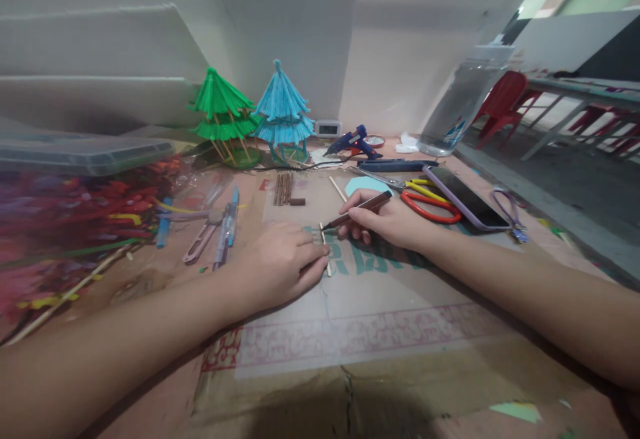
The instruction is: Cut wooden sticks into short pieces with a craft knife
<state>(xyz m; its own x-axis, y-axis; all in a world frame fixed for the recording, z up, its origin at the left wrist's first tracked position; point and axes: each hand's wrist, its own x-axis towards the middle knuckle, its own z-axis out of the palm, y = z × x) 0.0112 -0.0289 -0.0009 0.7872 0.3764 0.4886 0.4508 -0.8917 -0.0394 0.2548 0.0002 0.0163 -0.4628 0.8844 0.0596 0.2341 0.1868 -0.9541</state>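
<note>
My right hand (370, 218) grips a brown marker pen (364, 209), its dark tip touching the upper end of a short pale wooden stick (329, 267). With its fingers pressed together, my left hand (290, 259) pins that stick down on the covered cardboard (280, 352). Beyond my left hand lie several brown sticks (284, 189) in a row, and a brown pen cap (297, 202) rests beside them. Another pale stick (338, 188) and a light blue-green paper piece (369, 186) are just past my right hand.
Green (223, 109) and blue (283, 112) pavilion-like models stand at the back, near a glue gun (357, 142). Scissors (430, 206) and a phone (467, 199) lie right. A cutter (205, 236) and a bin of colourful pieces (85, 156) are left; a large bottle (457, 102) stands back right.
</note>
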